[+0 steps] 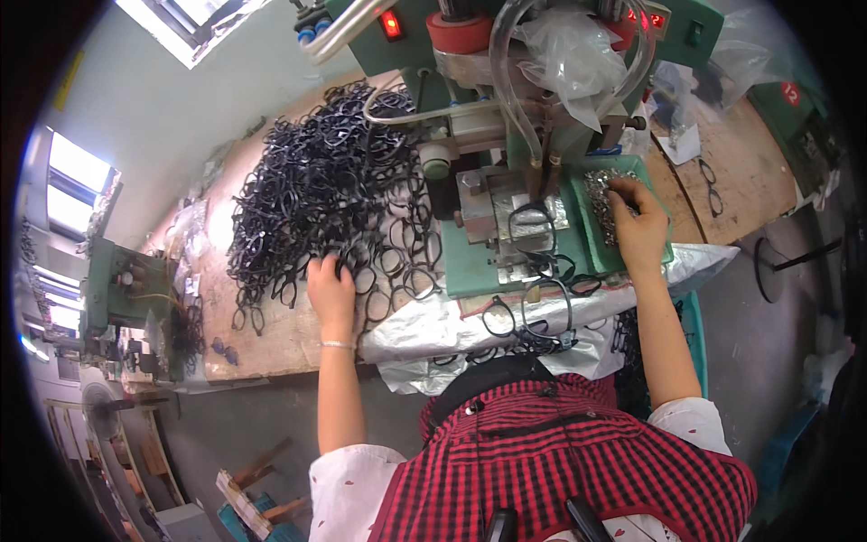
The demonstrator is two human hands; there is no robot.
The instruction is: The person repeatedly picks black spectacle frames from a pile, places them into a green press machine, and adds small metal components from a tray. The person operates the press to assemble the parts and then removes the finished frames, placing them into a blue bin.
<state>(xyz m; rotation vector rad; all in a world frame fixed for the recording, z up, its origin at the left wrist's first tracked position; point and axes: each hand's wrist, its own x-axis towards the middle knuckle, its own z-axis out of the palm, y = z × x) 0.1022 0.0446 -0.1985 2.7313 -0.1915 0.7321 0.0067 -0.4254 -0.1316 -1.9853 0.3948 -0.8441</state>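
My left hand [331, 291] is at the near edge of a large heap of black eyeglass frames [316, 172], its fingers curled on one of them. On the right, my right hand [641, 221] reaches into a green tray [585, 237] of small silvery metal parts [600, 194]. Its thumb and fingers are drawn together among the parts, and what they pinch is too small to make out. Between my hands stands a green bench machine [470, 257] with a metal fixture block [480, 203]. Several frames lie at its front, one of them a loose eyeglass frame [547, 309].
Silver foil sheeting [424, 330] covers the table's front edge. Clear hoses [506, 81] and a plastic bag [573, 68] hang around the machine's head. Another eyeglass frame [712, 188] lies on the table at right. Another green machine [122, 303] stands at far left.
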